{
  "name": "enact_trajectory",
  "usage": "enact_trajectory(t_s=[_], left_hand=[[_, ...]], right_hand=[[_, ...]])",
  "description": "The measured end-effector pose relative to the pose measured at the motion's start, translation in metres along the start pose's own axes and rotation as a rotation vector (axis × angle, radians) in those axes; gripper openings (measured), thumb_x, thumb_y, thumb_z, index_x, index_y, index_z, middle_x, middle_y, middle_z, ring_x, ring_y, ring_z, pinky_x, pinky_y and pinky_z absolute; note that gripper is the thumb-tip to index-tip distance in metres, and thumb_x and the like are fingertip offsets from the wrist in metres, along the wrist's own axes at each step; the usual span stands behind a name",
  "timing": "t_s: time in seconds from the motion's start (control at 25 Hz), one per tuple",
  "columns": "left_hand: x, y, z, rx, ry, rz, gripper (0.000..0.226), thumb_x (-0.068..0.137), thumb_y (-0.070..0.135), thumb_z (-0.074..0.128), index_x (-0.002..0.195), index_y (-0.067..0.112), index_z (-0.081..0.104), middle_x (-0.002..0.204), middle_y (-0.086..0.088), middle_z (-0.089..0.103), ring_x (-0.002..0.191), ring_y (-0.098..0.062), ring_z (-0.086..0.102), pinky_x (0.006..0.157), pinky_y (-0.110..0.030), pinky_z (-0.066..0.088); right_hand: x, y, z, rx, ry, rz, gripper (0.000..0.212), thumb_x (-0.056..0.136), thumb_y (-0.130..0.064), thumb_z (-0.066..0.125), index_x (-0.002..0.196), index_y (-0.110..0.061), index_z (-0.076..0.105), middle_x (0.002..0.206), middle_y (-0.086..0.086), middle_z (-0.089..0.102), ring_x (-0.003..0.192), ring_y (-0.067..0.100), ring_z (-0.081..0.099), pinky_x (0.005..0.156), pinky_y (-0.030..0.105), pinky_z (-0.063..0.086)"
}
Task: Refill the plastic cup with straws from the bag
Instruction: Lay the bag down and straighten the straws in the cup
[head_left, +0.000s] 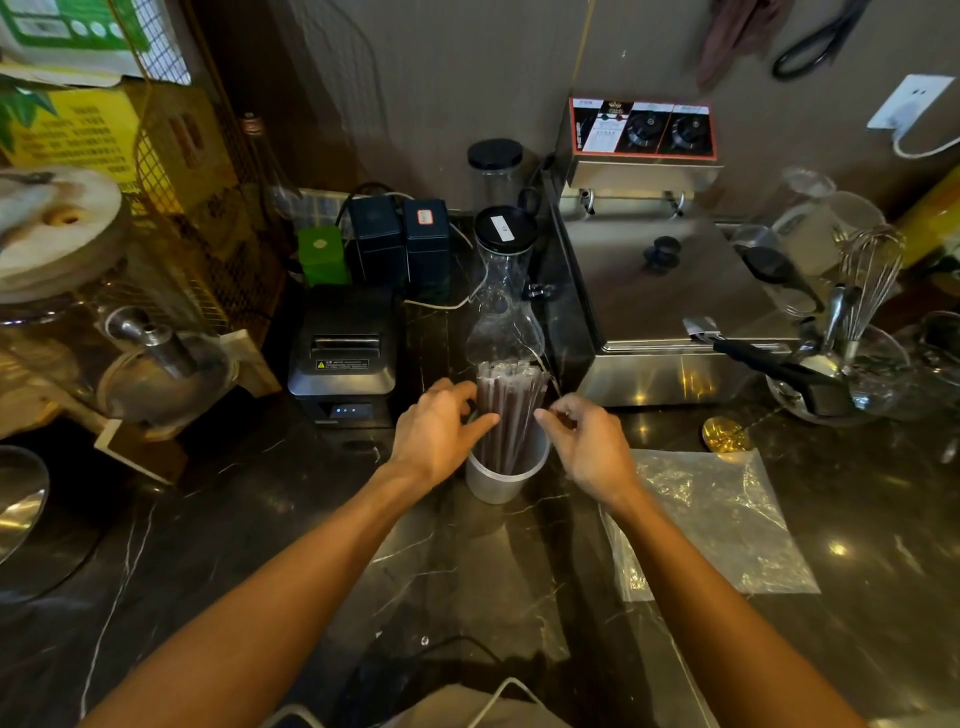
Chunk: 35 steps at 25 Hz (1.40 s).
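A white plastic cup (503, 482) stands upright on the dark marble counter, mid-frame. A bundle of dark wrapped straws (510, 410) stands in it, rising well above the rim. My left hand (441, 428) rests against the left side of the bundle, fingers curled around it. My right hand (589, 441) is just to the right of the straws, fingertips pinched near them; I cannot tell whether they touch. The clear plastic bag (711, 519) lies flat on the counter to the right, looking empty.
Behind the cup stand a clear carafe with black lid (504, 291), a black receipt printer (345, 358) and a steel fryer (670, 291). A glass bowl with whisk and tongs (841, 364) is right. A gold disc (724, 434) lies near the bag.
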<state>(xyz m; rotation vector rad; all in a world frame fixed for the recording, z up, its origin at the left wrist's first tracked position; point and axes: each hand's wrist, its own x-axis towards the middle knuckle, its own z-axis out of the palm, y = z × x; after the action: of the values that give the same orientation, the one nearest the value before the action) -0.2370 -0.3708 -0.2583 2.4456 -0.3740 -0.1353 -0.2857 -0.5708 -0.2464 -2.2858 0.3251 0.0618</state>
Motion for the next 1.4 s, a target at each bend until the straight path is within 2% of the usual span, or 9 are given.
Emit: enact_trajectory(t_s=[0.08, 0.32, 0.64, 0.76, 0.88, 1.04, 1.12, 1.28, 1.4], left_hand=[[0.0, -0.001, 0.001, 0.038, 0.0, 0.043, 0.024, 0.095, 0.044, 0.066, 0.111, 0.026, 0.068, 0.105, 0.009, 0.055, 0.086, -0.008, 0.059, 0.078, -0.03, 0.056], [0.013, -0.001, -0.011, 0.104, -0.114, 0.099, 0.017, 0.096, 0.037, 0.066, 0.102, 0.022, 0.068, 0.1, 0.005, 0.057, 0.084, -0.012, 0.059, 0.078, -0.034, 0.055], [0.017, -0.01, -0.009, 0.034, -0.178, 0.057, 0.02, 0.093, 0.039, 0.068, 0.104, 0.023, 0.067, 0.097, 0.002, 0.063, 0.084, -0.017, 0.065, 0.081, -0.045, 0.058], [0.011, -0.013, -0.011, -0.098, -0.183, 0.036, 0.023, 0.092, 0.036, 0.071, 0.111, 0.023, 0.069, 0.091, 0.004, 0.069, 0.08, -0.013, 0.069, 0.079, -0.046, 0.06], [0.006, -0.013, -0.013, -0.186, -0.191, 0.013, 0.028, 0.093, 0.033, 0.071, 0.118, 0.022, 0.069, 0.081, 0.006, 0.071, 0.072, -0.008, 0.07, 0.076, -0.04, 0.062], [-0.006, -0.019, -0.013, -0.162, -0.212, -0.043, 0.02, 0.095, 0.033, 0.069, 0.113, 0.024, 0.069, 0.072, 0.006, 0.07, 0.065, -0.003, 0.068, 0.066, -0.021, 0.054], [-0.011, -0.02, -0.012, -0.238, -0.235, -0.069, 0.01, 0.097, 0.027, 0.068, 0.107, 0.026, 0.069, 0.073, -0.002, 0.074, 0.062, -0.001, 0.069, 0.063, -0.014, 0.052], [-0.004, -0.017, -0.007, -0.365, -0.159, -0.146, 0.008, 0.097, 0.019, 0.068, 0.104, 0.017, 0.071, 0.077, -0.011, 0.075, 0.064, -0.002, 0.071, 0.066, -0.017, 0.053], [0.015, -0.008, -0.005, -0.416, -0.105, -0.167, 0.009, 0.097, 0.019, 0.068, 0.105, 0.015, 0.07, 0.076, -0.006, 0.074, 0.068, -0.009, 0.073, 0.064, -0.021, 0.057]], right_hand=[[0.005, -0.003, 0.0, -0.022, 0.014, -0.101, 0.019, 0.103, -0.037, 0.061, 0.109, -0.022, 0.071, 0.097, -0.008, 0.072, 0.089, 0.008, 0.069, 0.083, 0.04, 0.061], [0.021, -0.008, -0.008, -0.136, -0.051, -0.282, 0.021, 0.102, -0.035, 0.061, 0.091, -0.02, 0.07, 0.083, -0.002, 0.067, 0.079, 0.015, 0.066, 0.074, 0.044, 0.057], [0.025, -0.003, -0.007, -0.208, -0.023, -0.314, 0.018, 0.103, -0.033, 0.06, 0.088, -0.022, 0.063, 0.085, 0.002, 0.062, 0.076, 0.019, 0.062, 0.071, 0.045, 0.056], [0.029, -0.002, -0.014, -0.176, -0.09, -0.248, 0.026, 0.099, -0.046, 0.063, 0.105, -0.023, 0.073, 0.099, -0.002, 0.072, 0.088, 0.013, 0.069, 0.077, 0.039, 0.06], [0.023, -0.001, -0.014, -0.118, -0.193, -0.15, 0.025, 0.098, -0.047, 0.064, 0.107, -0.027, 0.073, 0.104, -0.004, 0.076, 0.097, 0.011, 0.071, 0.085, 0.039, 0.06], [0.008, 0.009, -0.015, -0.026, -0.353, 0.096, 0.021, 0.1, -0.042, 0.063, 0.102, -0.022, 0.066, 0.089, 0.0, 0.072, 0.063, 0.011, 0.065, 0.053, 0.027, 0.054], [0.003, 0.013, -0.015, 0.108, -0.461, 0.21, 0.023, 0.101, -0.039, 0.063, 0.106, -0.016, 0.064, 0.084, 0.008, 0.071, 0.051, 0.013, 0.06, 0.047, 0.028, 0.053], [0.016, 0.005, -0.014, 0.205, -0.373, 0.214, 0.014, 0.103, -0.023, 0.061, 0.103, -0.011, 0.067, 0.083, 0.009, 0.071, 0.054, 0.011, 0.062, 0.052, 0.026, 0.056], [0.037, 0.0, -0.014, 0.231, -0.274, 0.216, 0.011, 0.105, -0.022, 0.059, 0.104, -0.016, 0.067, 0.082, 0.008, 0.07, 0.057, 0.011, 0.061, 0.055, 0.024, 0.054]])
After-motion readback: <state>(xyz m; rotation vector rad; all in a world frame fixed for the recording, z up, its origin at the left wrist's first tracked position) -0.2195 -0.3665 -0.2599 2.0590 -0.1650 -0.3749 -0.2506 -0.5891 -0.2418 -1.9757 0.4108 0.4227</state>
